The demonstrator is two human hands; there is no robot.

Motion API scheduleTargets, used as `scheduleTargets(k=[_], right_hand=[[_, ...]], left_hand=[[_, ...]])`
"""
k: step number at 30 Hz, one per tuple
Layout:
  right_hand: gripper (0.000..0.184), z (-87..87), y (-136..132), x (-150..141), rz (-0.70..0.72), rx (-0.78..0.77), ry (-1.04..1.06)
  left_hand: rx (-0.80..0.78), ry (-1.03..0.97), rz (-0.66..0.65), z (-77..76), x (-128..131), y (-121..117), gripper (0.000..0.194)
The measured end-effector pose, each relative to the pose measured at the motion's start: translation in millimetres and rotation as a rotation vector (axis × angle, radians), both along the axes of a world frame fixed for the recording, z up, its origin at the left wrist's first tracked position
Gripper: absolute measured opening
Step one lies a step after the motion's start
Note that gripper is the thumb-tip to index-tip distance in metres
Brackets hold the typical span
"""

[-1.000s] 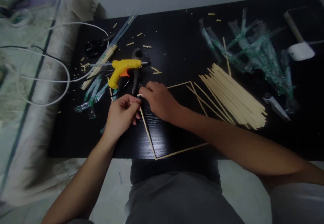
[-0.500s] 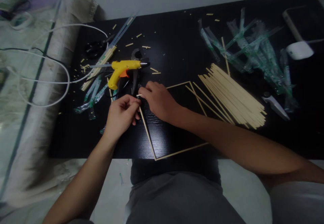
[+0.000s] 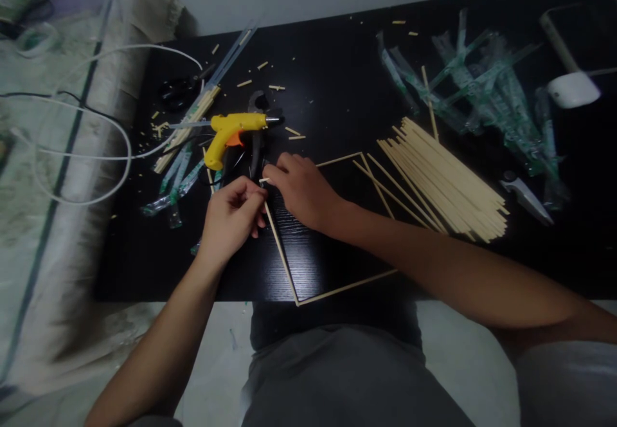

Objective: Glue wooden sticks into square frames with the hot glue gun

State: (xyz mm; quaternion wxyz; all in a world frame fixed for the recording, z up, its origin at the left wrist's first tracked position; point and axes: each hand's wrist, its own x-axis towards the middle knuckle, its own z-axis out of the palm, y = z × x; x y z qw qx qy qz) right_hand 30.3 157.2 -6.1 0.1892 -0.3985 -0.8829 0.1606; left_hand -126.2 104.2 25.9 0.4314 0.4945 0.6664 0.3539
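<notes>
The dark surface (image 3: 337, 80) spreads from nine to three o'clock. Across it, from four o'clock, reaches the right forearm (image 3: 434, 266). The frame (image 3: 280, 247), a four-sided outline of thin sticks, lies towards six o'clock, its seven o'clock corner at the near edge. By the look of it, the outline is mostly done: all four sides are laid, and sticks meet at its seven and one o'clock corners. The forearm hides the five o'clock corner, so its state cannot be told. What seems left is the ten o'clock corner, between the hands; whether it is joined there cannot be made out.

At two o'clock from the frame lie crumpled wrappers (image 3: 511, 99), and nearer it the bundle (image 3: 448, 186), apparently unused. Two loose sticks (image 3: 407, 193) lie between, one crossing the frame's side. The glue gun (image 3: 243, 121) lies at ten o'clock, in nobody's hold, over the pliers.

The left grip (image 3: 234, 211) pinches the frame's near-vertical stick just below that corner; the right grip (image 3: 303, 192) is closed over the far stick beside it, fingertips partly hidden.

Smaller are the pliers (image 3: 257, 150), at eleven o'clock, then scattered offcuts (image 3: 276, 87) beyond
</notes>
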Motion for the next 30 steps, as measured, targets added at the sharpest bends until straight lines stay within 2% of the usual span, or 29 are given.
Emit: scheduleTargets(k=[6, 30], right_hand=[[0.031, 4.6, -0.4, -0.5, -0.007, -0.032, -0.031], [0.026, 2.4, 0.3, 0.1, -0.004, -0.032, -0.001]], left_hand=[[0.0, 0.006, 0.001, 0.8, 1.1, -0.8, 0.008], [-0.051, -0.028, 0.02, 1.1, -1.9, -0.8, 0.012]])
